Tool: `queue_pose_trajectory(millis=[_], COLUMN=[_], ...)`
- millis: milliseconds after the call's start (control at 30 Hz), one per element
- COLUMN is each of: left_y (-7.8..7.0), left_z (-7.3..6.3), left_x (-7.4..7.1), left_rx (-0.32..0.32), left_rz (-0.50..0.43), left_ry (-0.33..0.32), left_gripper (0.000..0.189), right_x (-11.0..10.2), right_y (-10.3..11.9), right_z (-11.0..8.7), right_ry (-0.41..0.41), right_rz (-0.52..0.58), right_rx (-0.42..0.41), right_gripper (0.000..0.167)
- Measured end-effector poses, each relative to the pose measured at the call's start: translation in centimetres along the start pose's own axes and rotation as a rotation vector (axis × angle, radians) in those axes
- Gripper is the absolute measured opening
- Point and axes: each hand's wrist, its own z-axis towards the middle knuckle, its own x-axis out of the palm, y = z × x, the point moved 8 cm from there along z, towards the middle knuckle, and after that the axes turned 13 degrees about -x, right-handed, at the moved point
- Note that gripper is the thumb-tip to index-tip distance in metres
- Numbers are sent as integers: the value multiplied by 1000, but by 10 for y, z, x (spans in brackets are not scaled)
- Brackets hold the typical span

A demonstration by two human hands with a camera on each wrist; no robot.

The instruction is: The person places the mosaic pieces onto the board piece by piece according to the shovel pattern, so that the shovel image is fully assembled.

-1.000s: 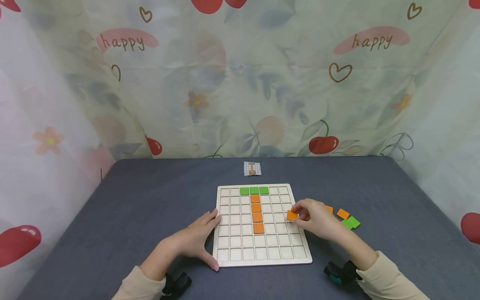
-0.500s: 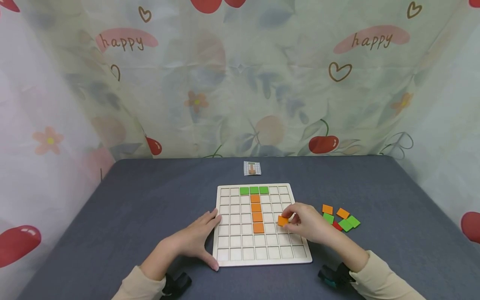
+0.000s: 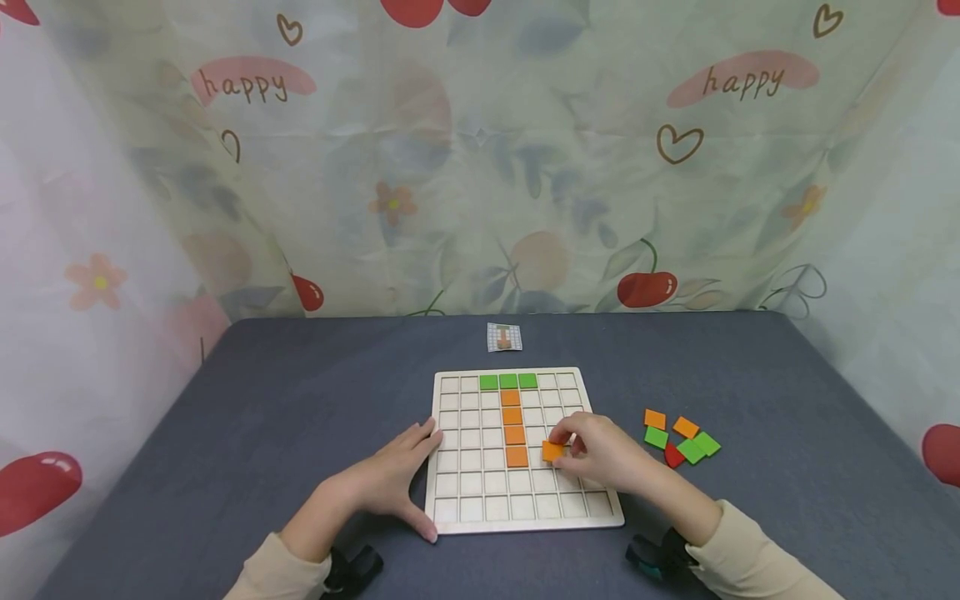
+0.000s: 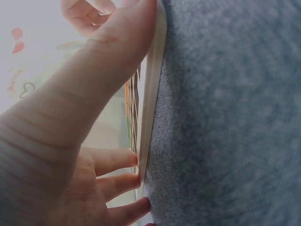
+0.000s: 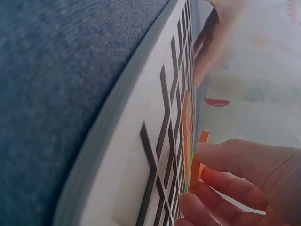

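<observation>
Pale cloth (image 3: pixel 480 167) printed with cherries, flowers, hearts and "happy" hangs behind and on both sides of the dark blue-grey worktop (image 3: pixel 300 400). On it lies a white gridded board (image 3: pixel 472 483). The left hand (image 3: pixel 390 473), fingers and thumb apart, touches the board's left edge; the right hand (image 3: pixel 603 454) is over its right side. Loose orange, green and red pieces (image 3: pixel 693 452) lie to the right, a small printed card (image 3: pixel 504 337) beyond the board. Three green tiles (image 3: pixel 508 381) fill part of the far row, four orange tiles (image 3: pixel 512 416) the column below. One more orange tile (image 3: pixel 552 451), pinched in the right hand, is over the board beside that column.
</observation>
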Motion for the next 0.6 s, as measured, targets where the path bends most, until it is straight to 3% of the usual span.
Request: queue_pose_trajectory(millis=[600], left_y=[0], left_z=[0], left_x=[0], left_rx=[9], left_rz=[5], left_ry=[2], left_gripper=[122], right_x=[11], right_y=[3], right_z=[10], right_ry=[18], right_rz=[-43], right_rx=[14], right_gripper=[16])
